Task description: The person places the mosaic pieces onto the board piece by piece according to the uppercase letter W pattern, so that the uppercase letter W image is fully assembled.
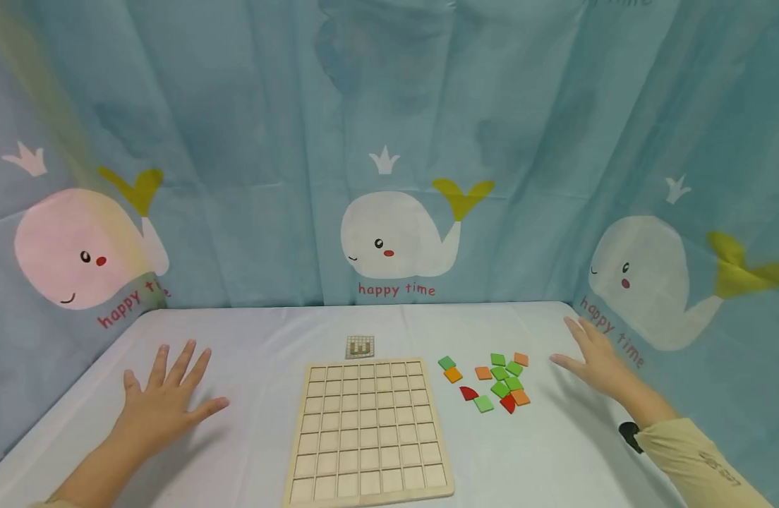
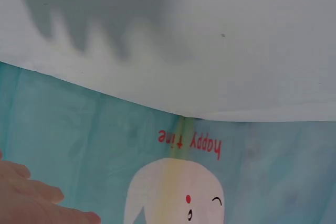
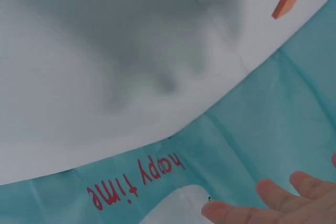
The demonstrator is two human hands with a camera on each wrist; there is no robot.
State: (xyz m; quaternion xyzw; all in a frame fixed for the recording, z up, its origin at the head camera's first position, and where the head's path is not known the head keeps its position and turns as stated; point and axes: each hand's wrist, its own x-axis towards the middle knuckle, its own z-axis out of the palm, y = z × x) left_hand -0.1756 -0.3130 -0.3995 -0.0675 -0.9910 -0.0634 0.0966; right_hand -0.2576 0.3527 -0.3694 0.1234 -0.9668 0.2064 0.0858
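My left hand (image 1: 157, 409) is held over the left side of the table with its fingers spread and straight, holding nothing. Part of that hand (image 2: 37, 198) shows in the left wrist view. Over the right side, my right hand (image 1: 599, 360) is extended with nothing in it; its fingers (image 3: 283, 200) appear in the right wrist view. Nearest to it lie loose flat tiles, among them a green tile (image 1: 498, 360), an orange tile (image 1: 521, 359) and a red quarter-round tile (image 1: 508, 403). A wooden grid board (image 1: 359, 428) lies in the middle, apart from both hands.
A small pattern card (image 1: 360, 347) lies just behind the board. White cloth covers the table (image 1: 250, 367). Behind it and at both sides hangs a blue curtain (image 1: 269, 176) printed with whales. A dark object (image 1: 631, 436) is at the right wrist.
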